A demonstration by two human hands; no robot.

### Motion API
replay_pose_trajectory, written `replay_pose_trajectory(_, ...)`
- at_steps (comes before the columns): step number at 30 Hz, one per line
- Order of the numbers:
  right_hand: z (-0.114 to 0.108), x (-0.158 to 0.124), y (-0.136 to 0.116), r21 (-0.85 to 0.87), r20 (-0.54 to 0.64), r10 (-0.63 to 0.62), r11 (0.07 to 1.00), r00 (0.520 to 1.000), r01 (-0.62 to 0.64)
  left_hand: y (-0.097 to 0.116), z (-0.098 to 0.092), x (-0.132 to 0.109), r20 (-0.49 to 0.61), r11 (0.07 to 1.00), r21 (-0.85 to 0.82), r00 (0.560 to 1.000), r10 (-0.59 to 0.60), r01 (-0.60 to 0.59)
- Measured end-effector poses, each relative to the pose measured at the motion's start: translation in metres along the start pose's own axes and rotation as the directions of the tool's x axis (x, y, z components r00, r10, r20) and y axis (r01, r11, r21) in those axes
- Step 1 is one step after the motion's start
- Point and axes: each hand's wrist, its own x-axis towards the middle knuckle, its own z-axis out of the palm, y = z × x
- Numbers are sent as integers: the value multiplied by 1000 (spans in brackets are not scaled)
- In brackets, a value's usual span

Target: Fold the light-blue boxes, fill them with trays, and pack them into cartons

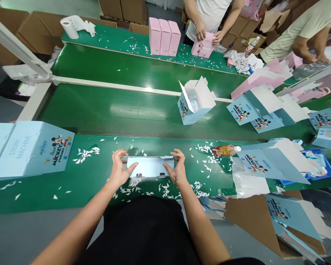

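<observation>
A light blue cardboard box [151, 166] stands on the green bench right in front of me, its narrow panel facing up. Two small dark slots show along the near edge of that panel. My left hand [120, 167] grips the box's left end, thumb on top and fingers round the far side. At the opposite end my right hand [177, 166] grips it the same way, thumb pressed on the panel. The box's sides are hidden from above. White paper scraps [135, 186] lie around the box.
Finished-looking blue boxes [30, 149] stand at left. An open blue box [194, 105] sits on the belt ahead. A drink bottle [225, 150], unfolded cartons [262, 165] and a blue tray [327, 169] are at right. Across the belt, a person handles a pink box [203, 45].
</observation>
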Motion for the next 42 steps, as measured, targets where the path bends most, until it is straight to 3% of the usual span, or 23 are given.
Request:
replay_pose_trajectory(2, -6, 1, 6, 79, 9, -66, 995, 998, 65, 2, -9, 5, 79, 977, 43, 975, 206, -210)
replay_pose_trajectory(5, -21, -1, 17, 141, 77, -183, 975, 980, 171, 5, -32, 13, 314, 911, 55, 873, 373, -409)
replay_pose_trajectory(9, -52, -1, 16, 34, 361, -302, 950, 882, 311, 12, -64, 19, 669, 829, 121, 662, 338, -546)
replay_pose_trajectory(11, -64, 2, 6, -98, 471, -278, 927, 837, 363, 20, -70, 16, 724, 812, 171, 630, 280, -558)
replay_pose_trajectory(14, -68, 4, -13, -274, 545, -216, 868, 810, 415, 31, -64, 7, 686, 803, 247, 683, 250, -542)
replay_pose_trajectory(18, -59, -2, -23, -358, 514, -249, 807, 821, 469, 38, -46, -3, 600, 781, 303, 746, 289, -546)
replay_pose_trajectory(21, -53, -11, -27, -350, 470, -329, 782, 819, 515, 39, -39, -3, 594, 755, 316, 740, 315, -575)
replay_pose_trajectory(25, -40, -22, -49, -374, 411, -348, 778, 842, 504, 40, -40, 1, 623, 689, 360, 712, 324, -629)
replay_pose_trajectory(30, 8, -23, -81, -411, 387, -411, 725, 826, 553, 42, -42, 1, 653, 623, 420, 696, 299, -660)
replay_pose_trajectory(34, 38, -16, -88, -476, 363, -456, 659, 813, 583, 45, -44, 1, 671, 574, 449, 682, 290, -685)
replay_pose_trajectory(38, 43, -10, -88, -550, 421, -397, 603, 815, 578, 46, -44, 0, 675, 558, 466, 684, 277, -687)
replay_pose_trajectory(42, 43, -9, -87, -535, 447, -394, 601, 803, 593, 50, -47, 4, 672, 599, 445, 690, 268, -666)
